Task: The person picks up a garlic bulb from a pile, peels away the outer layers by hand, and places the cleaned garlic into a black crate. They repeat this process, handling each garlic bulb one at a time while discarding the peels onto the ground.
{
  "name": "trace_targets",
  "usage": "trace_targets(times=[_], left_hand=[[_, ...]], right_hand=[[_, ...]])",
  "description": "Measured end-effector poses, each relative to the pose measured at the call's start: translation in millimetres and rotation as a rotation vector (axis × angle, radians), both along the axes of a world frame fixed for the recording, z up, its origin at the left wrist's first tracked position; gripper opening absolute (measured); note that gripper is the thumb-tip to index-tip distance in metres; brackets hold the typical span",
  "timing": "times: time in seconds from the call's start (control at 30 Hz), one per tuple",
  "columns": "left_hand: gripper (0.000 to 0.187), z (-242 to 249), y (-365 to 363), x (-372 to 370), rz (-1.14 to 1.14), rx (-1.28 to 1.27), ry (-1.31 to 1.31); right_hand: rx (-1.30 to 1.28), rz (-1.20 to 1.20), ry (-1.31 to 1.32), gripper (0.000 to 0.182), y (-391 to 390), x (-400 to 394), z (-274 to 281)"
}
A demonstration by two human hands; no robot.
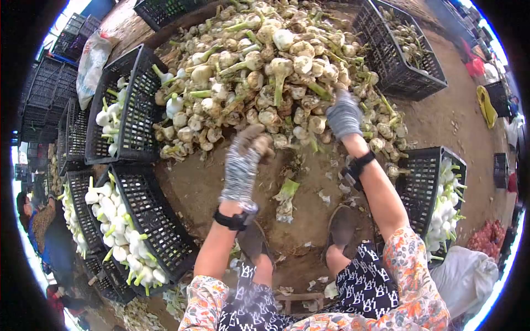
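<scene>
A large heap of dirty garlic bulbs [281, 67] with cut green stems lies on the ground in front of me. My left hand [245, 157], in a grey knitted glove with soiled fingers, is at the near edge of the heap. Its fingers are curled inward, and what they may hold is hidden. Farther forward, my right hand [345, 113] reaches into the right side of the heap in a matching glove. Its fingers close on a garlic bulb [342, 74], partly blurred. A peeled-off stalk [286, 201] lies on the soil between my feet and the heap.
Black crates of cleaned white garlic [118, 220] stand at my left, another crate [415, 190] at my right. A crate of trimmings [406, 47] is at the far right. A white sack [466, 281] and a red net bag [486, 240] lie near right. Another person [52, 231] is at far left.
</scene>
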State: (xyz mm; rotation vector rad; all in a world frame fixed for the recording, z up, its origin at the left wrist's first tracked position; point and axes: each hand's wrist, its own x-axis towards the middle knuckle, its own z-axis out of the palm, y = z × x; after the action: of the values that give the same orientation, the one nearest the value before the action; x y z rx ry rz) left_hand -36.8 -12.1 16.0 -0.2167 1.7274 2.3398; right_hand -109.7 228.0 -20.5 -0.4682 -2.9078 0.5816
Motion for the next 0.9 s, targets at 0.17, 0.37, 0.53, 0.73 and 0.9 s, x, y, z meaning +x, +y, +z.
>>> trace_targets(times=[0.17,0.37,0.53,0.73,0.9], left_hand=[[0.042,-26.3,29.3,9.8,-0.060,0.005,-0.057],[0.086,-43.3,30.4,11.7,-0.117,-0.147,0.335],[0.086,-45.9,29.1,21.4,-0.299,0.263,0.152],[0.077,-57.3,43.0,54.3,-0.138,0.101,0.166],[0.083,-47.2,44.7,63.4,-0.093,0.058,0.212]], right_hand=[[0.125,0.204,0.308,0.034,8.5,9.1,-21.7],[-0.407,0.348,0.270,0.022,20.8,65.3,14.2],[-1.088,0.309,-0.179,0.033,15.0,95.0,55.9],[-1.362,0.195,-0.163,0.038,-27.0,124.2,14.9],[-1.246,0.225,-0.213,0.033,-35.3,125.0,17.2]])
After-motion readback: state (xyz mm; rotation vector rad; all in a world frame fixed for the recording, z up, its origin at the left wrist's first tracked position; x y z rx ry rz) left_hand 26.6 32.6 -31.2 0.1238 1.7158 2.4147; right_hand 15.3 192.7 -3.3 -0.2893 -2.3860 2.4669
